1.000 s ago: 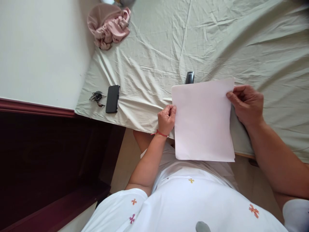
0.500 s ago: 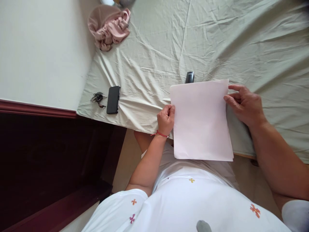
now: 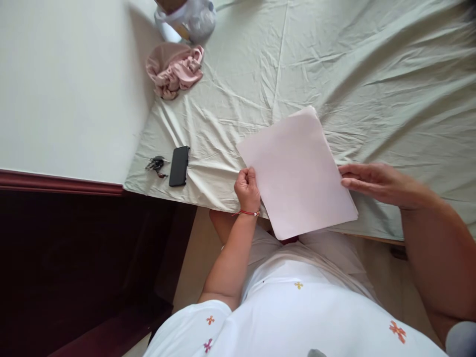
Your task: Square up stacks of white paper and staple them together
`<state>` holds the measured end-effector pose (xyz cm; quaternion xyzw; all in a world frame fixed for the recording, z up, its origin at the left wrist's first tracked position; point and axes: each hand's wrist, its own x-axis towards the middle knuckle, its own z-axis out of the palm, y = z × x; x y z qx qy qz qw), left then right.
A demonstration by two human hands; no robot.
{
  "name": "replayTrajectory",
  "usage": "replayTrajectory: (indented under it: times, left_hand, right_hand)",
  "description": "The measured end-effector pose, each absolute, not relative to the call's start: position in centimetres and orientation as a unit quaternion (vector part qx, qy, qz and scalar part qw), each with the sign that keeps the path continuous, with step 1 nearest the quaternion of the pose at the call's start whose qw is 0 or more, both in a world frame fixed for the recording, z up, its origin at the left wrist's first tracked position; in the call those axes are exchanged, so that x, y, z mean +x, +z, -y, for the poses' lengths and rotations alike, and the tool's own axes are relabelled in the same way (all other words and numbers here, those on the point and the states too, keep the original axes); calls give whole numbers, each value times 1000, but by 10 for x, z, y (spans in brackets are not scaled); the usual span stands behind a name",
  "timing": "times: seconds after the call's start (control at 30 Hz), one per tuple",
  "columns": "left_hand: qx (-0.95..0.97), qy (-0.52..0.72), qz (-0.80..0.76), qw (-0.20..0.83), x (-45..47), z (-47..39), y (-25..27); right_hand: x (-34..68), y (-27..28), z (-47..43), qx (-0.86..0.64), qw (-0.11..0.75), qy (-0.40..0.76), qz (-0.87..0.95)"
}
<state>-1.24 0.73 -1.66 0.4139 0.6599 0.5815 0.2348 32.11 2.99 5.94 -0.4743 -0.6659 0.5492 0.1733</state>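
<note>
At the edge of the pale green cloth (image 3: 219, 191), a paper stack (image 3: 297, 173) slants between the hands: left hand (image 3: 247, 191) pinching its left edge, right hand (image 3: 383, 183), fingers slightly parted, touching its right.

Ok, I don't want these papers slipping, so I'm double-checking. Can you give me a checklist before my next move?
1. Left hand gripping the papers at their left edge: ok.
2. Right hand at their right edge: ok.
3. Right hand pinching firmly: cannot tell.
4. Papers square to the near edge of the green cloth: not ok, turned at an angle.
5. Black phone apart from the papers: ok.
6. Nothing underneath the papers: cannot tell, hidden.
</note>
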Motion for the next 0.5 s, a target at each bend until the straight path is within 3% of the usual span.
replayTrajectory:
  times: [0.07,0.2,0.33,0.5]
  left_hand:
    - [387,607,-646,254,-12,-8,-19]
    - [342,645,-623,282,-11,-10,-21]
    - [325,667,-605,289,-12,-11,-21]
    - [314,685,-588,292,-11,-11,-20]
  right_hand:
    - [321,60,-12,-442,225,624,604]
    - [305,49,28,-405,421,697,415]
    - [266,35,62,-403,559,649,322]
    - [214,25,79,-457,607,610,225]
